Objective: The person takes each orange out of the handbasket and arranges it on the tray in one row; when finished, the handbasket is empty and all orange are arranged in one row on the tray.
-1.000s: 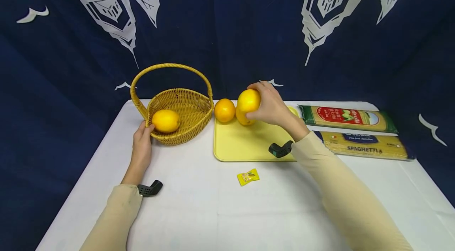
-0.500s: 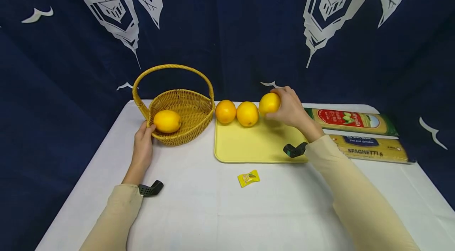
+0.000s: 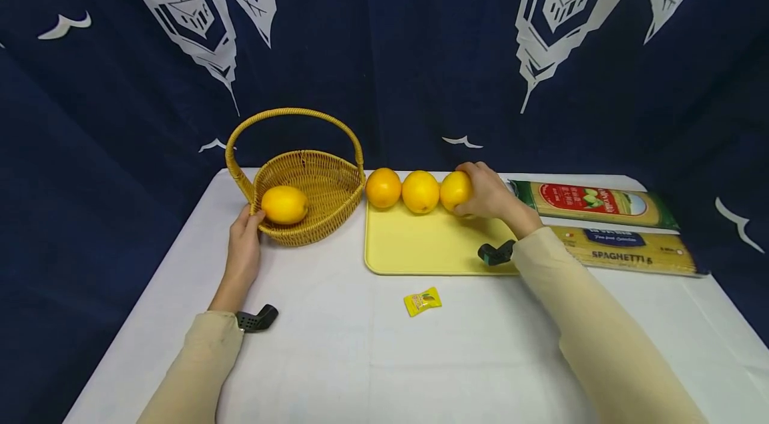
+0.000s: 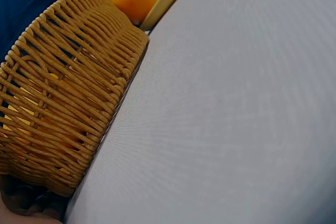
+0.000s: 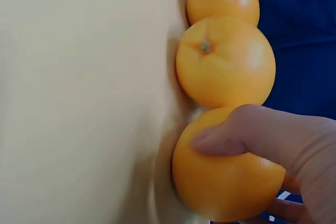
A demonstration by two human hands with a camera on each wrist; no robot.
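Observation:
My right hand point(image 3: 491, 193) holds an orange point(image 3: 455, 191) at the right end of a row along the back of the yellow tray point(image 3: 420, 250). In the right wrist view, the thumb point(image 5: 231, 135) lies across the held orange point(image 5: 226, 182), with fingers partly hidden behind it. Left of it sit a middle orange point(image 3: 420, 192) and a third orange point(image 3: 383, 188). My left hand point(image 3: 243, 247) grips the left rim of a wicker basket point(image 3: 330, 210). Inside that basket lies a yellow, lemon-like fruit point(image 3: 285, 204), which shows through the weave in the left wrist view.
A small yellow wrapped candy point(image 3: 423, 301) lies on the white tablecloth point(image 3: 420, 364) in front of the tray. To the right are a green-ended pasta pack point(image 3: 595, 203) and a spaghetti pack point(image 3: 631, 250). A dark blue patterned curtain point(image 3: 372, 77) hangs behind the table.
My right hand has carried the orange rightward from in front of the middle one, then lowered it onto the tray at the row's right end. The left hand stays on the basket rim.

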